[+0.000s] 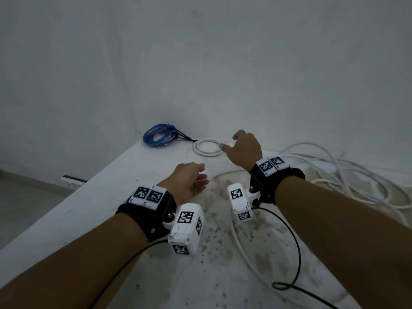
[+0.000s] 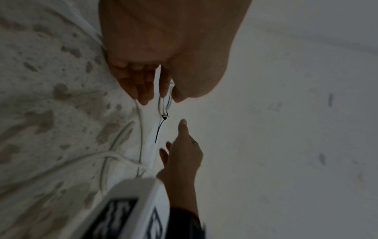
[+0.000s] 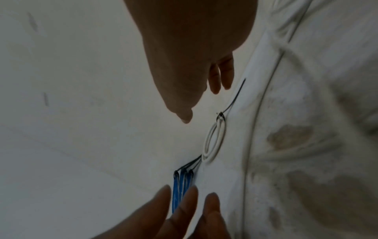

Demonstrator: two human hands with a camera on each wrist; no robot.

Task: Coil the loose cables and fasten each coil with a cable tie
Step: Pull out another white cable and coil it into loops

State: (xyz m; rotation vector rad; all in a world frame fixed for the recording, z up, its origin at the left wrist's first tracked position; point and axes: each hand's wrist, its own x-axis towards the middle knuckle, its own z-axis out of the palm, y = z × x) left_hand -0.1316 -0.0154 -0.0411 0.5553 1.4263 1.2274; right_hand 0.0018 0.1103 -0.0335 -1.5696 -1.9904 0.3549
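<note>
White table (image 1: 93,192) bears one white coil (image 1: 208,148), one blue coil (image 1: 158,135), loose cables (image 1: 347,172); both hands, relaxed, hold nothing.

Glossy blue plastic-sheathed coil (image 1: 158,135), smooth matt white coil (image 1: 208,147) — on a rough, stained white surface (image 1: 124,175).

tied coil (image 1: 208,147) right of bundled coil (image 1: 159,135)

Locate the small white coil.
In the head view, the white coil lies at the table's far end, between the blue coil and the right hand.
</note>
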